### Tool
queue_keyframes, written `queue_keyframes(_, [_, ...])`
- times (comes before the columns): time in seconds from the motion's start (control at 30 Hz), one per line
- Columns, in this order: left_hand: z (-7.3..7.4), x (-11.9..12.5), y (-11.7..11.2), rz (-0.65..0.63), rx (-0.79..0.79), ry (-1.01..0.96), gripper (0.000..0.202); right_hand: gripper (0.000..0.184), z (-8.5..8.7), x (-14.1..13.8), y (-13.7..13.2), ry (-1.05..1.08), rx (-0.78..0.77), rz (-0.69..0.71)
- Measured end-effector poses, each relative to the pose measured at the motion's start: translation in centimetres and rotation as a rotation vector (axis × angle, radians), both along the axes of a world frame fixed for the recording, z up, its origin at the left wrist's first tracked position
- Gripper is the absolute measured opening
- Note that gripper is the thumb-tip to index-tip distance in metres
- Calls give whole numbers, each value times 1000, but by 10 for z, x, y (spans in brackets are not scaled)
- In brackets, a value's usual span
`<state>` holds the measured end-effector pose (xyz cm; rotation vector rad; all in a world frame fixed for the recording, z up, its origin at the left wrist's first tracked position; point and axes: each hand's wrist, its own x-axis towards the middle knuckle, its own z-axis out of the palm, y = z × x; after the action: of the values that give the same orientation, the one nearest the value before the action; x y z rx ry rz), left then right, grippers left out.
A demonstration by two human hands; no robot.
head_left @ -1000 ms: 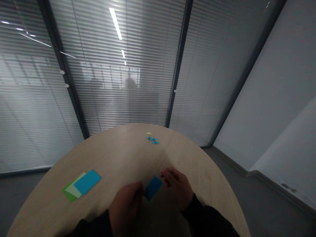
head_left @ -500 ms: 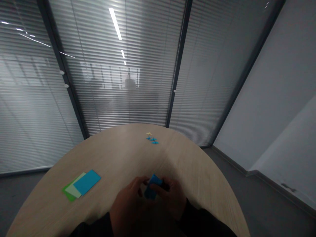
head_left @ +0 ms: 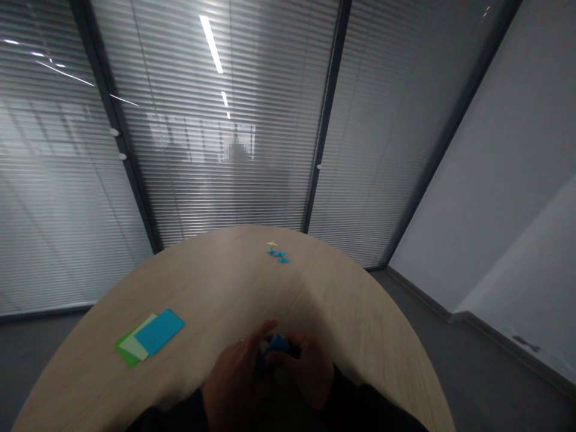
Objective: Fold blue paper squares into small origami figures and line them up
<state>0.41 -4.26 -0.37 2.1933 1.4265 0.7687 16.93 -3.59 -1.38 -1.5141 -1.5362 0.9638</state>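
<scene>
A folded piece of blue paper is held between my two hands above the near part of the table. My right hand is closed on its right side, with the thumb lying across the near face. My left hand grips the left side, its index finger reaching up along the far edge. Deep shadow and the fingers cover most of the paper, so its exact folds are hidden.
Flat paper sheets lie on the round wooden table to my left: a blue sheet over light and darker green ones. Toward the far edge are small folded blue paper shapes and a yellow one. Blinds stand behind.
The blue paper has moved down and toward me, and less of it shows between my fingers. My left index finger has straightened away from the paper's edge.
</scene>
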Motion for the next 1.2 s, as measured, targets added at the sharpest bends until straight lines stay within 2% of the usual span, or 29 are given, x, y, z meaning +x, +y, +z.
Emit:
queue_keyframes(0.07, [-2,-3,2,-21,41,-14,52,25,2,1,-1,44,-8,33])
queue_keyframes(0.13, [-2,-6,5,-202,51,-76,49,28,4,3,-1,103,-7,79])
queue_keyframes(0.17, [-2,-8,6,-224,49,-116,46,29,4,4,-1,124,-7,96])
queue_keyframes(0.3, [-1,-10,11,-96,-96,-262,28,31,2,4,1,104,25,88])
queue_keyframes(0.4, [0,-12,13,19,-151,-367,27,29,1,2,3,73,69,-13])
queue_keyframes(0.47, [2,-12,15,49,-173,-418,29,29,0,1,4,153,76,-71])
queue_keyframes(0.57, [9,-12,18,-4,-257,-441,36,27,1,1,4,298,138,-38])
queue_keyframes(0.67, [15,-11,19,-22,-344,-507,40,13,2,2,1,222,253,7])
queue_keyframes(0.83, [13,-9,19,4,-466,-699,41,34,6,3,-3,-9,407,176])
queue_keyframes(0.97, [7,-9,16,24,-505,-803,44,32,11,5,-3,0,389,136])
queue_keyframes(1.1, [9,-12,13,29,-410,-827,58,17,14,9,-1,70,317,106])
queue_keyframes(1.13, [10,-13,13,14,-383,-825,57,15,14,10,-1,97,297,96])
queue_keyframes(1.2, [10,-16,14,-119,-333,-827,57,18,13,10,0,172,245,83])
